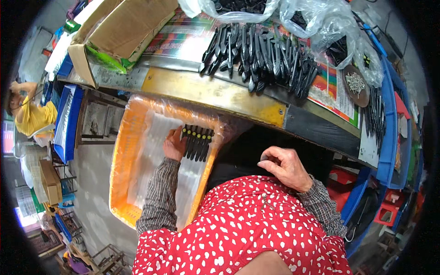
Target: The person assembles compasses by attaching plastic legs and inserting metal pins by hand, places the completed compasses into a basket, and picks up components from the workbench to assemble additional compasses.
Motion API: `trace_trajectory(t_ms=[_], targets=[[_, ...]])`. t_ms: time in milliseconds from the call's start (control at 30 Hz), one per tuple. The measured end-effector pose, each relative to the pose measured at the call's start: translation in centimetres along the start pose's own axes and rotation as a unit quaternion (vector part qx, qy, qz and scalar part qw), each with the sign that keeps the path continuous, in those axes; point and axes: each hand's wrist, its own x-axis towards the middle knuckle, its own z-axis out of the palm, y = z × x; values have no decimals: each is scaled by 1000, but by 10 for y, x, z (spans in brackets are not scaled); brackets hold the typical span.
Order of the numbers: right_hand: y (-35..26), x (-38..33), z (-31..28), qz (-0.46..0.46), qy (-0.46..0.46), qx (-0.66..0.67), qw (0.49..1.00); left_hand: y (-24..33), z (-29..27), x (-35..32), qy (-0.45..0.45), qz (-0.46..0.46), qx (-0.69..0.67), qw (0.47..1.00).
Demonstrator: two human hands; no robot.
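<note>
My left hand reaches into a plastic-lined orange basket at my left. Its fingers are closed at the left end of a row of slender black pieces with round yellow dots, on the leftmost piece as far as I can see. The pieces lie side by side on clear plastic. Over my lap, by the bench edge, my right hand is curled with thumb and forefinger together. Whatever it may hold is hidden. Loose black handle-like parts are heaped on the bench in front.
The bench's metal-faced edge runs across before me. On it are a cardboard box, clear plastic bags and a dish of small metal pins. Blue bins stand at right. A person in yellow is far left.
</note>
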Motion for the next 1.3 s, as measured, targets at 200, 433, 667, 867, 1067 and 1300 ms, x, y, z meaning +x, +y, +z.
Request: trace_trajectory(t_ms=[200, 433, 667, 867, 1067, 1300], targets=[[-5, -3, -9, -54, 26, -38, 997, 104, -108, 22, 42, 113, -75, 990], [-6, -8, -15, -86, 28, -47, 995, 187, -157, 69, 146, 227, -75, 960], [3, -13, -16, -99, 50, -45, 993, 210, -160, 140, 141, 210, -43, 966], [4, -12, -16, -101, 46, -40, 993, 209, -149, 203, 45, 169, -18, 984], [10, -14, -22, -87, 46, -32, 995, 210, -137, 230, -6, 200, -3, 980], [-4, -24, -46, -141, 65, -74, 985, 213, -139, 231, -3, 185, 15, 983]])
